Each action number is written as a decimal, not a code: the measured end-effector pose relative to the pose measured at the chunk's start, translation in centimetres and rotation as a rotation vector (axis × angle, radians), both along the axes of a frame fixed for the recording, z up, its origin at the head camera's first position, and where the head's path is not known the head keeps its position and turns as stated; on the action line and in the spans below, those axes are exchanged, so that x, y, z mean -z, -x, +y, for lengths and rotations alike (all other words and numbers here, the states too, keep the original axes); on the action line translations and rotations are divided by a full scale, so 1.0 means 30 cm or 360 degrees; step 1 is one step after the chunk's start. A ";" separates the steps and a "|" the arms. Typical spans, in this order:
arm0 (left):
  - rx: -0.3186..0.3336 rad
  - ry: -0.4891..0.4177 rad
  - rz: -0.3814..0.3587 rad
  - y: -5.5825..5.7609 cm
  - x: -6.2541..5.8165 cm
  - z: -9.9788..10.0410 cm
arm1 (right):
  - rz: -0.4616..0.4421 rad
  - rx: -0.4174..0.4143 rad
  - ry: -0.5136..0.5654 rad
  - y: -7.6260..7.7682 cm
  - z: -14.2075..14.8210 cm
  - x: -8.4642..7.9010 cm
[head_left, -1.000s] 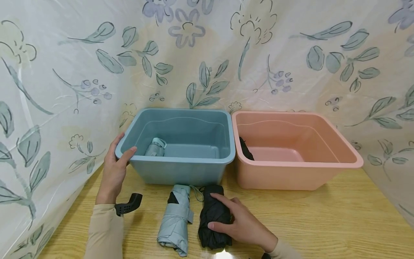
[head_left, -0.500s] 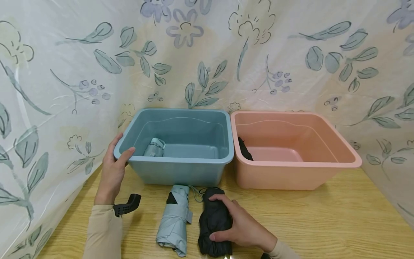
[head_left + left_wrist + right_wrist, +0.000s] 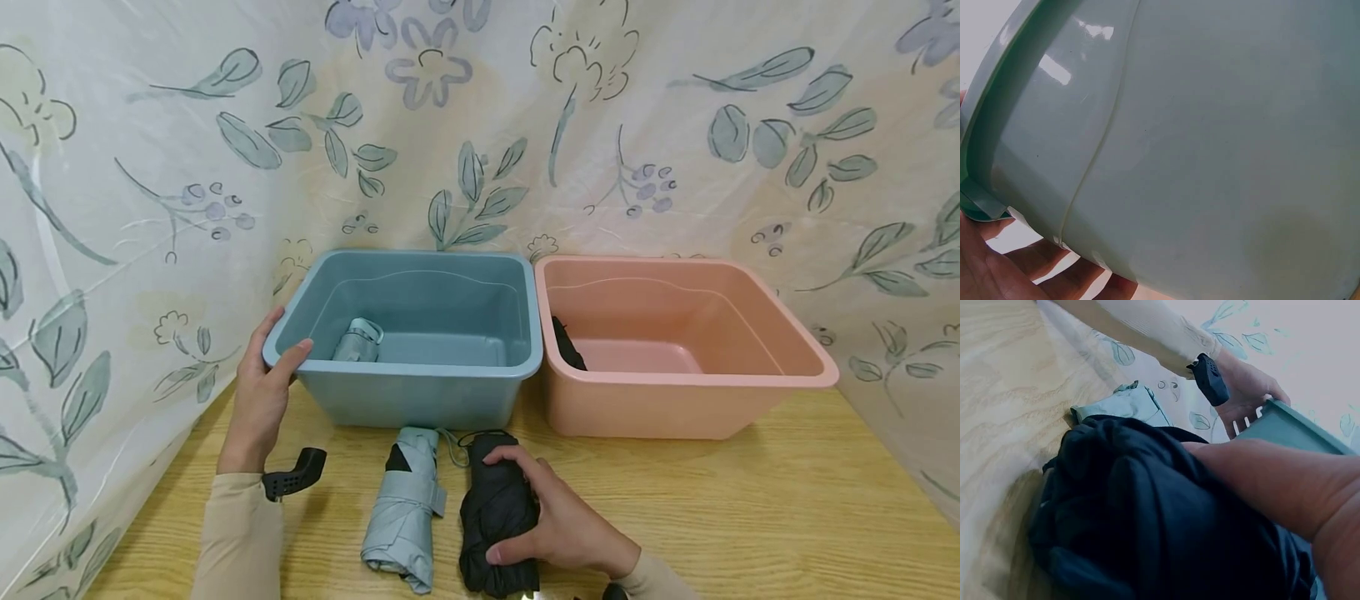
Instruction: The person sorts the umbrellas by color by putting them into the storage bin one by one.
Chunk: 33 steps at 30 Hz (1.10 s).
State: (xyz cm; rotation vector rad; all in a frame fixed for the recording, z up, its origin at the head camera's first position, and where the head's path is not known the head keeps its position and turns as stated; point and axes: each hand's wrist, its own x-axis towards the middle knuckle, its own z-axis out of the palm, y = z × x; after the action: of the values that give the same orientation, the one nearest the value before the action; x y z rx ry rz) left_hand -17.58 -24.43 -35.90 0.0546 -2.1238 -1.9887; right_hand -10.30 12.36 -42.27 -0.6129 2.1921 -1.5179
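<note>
My left hand point(image 3: 260, 400) grips the front left corner of a blue plastic bin point(image 3: 420, 398), thumb over the rim and fingers along the outside. In the left wrist view those fingers point(image 3: 1072, 278) lie against the bin's wall. My right hand point(image 3: 558, 517) holds a black folded umbrella point(image 3: 495, 500) around its body, thumb at the near end and index finger toward the far end. The right wrist view shows the black cloth point(image 3: 1147, 512) in loose folds under the thumb. Beside it on the table lies a light blue folded umbrella point(image 3: 405, 508), strapped round, with a wrist loop.
A pink bin point(image 3: 637, 408) stands right beside the blue one, with a dark object point(image 3: 568, 346) against its left wall. Inside the blue bin lies a bluish bottle point(image 3: 360, 342) with a loop on its cap. Flower-patterned sheeting point(image 3: 480, 125) rises behind and at both sides.
The black umbrella has shifted slightly toward me under my right hand and looks closer to the camera. My left hand stays on the blue bin.
</note>
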 end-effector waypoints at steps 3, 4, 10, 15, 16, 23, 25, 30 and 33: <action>0.0001 -0.0002 -0.0002 0.001 -0.002 0.000 | -0.0132 -0.0022 0.0141 0.006 0.001 0.007; 0.0000 0.0000 -0.0003 0.002 -0.003 0.000 | -0.0177 -0.0029 0.0190 0.008 0.002 0.008; -0.0002 0.0009 -0.0005 0.004 -0.005 0.000 | -0.0462 -0.0102 0.0468 0.021 0.018 0.016; 0.0000 0.0010 -0.0009 0.004 -0.008 0.002 | -0.0671 -0.0227 0.0722 0.030 0.029 0.025; 0.0001 0.0011 -0.0009 0.004 -0.008 0.003 | -0.0688 -0.0240 0.0747 0.031 0.030 0.025; 0.0001 0.0014 -0.0011 0.006 -0.010 0.005 | -0.0804 -0.0279 0.0853 0.030 0.039 -0.001; -0.0001 0.0019 -0.0015 0.006 -0.009 0.004 | -0.0813 -0.0281 0.0863 0.028 0.042 -0.014; -0.0008 0.0034 -0.0034 0.006 -0.004 -0.003 | -0.0823 -0.0349 0.0955 0.020 0.053 -0.048; -0.0014 0.0036 -0.0046 0.005 -0.001 -0.008 | -0.0802 -0.0398 0.1006 0.015 0.060 -0.071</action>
State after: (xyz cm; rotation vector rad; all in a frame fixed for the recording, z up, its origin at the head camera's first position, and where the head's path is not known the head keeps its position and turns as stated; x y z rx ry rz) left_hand -17.72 -24.66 -35.88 0.0890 -2.1594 -1.9706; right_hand -10.74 14.17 -40.15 -0.5741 1.2110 -1.9597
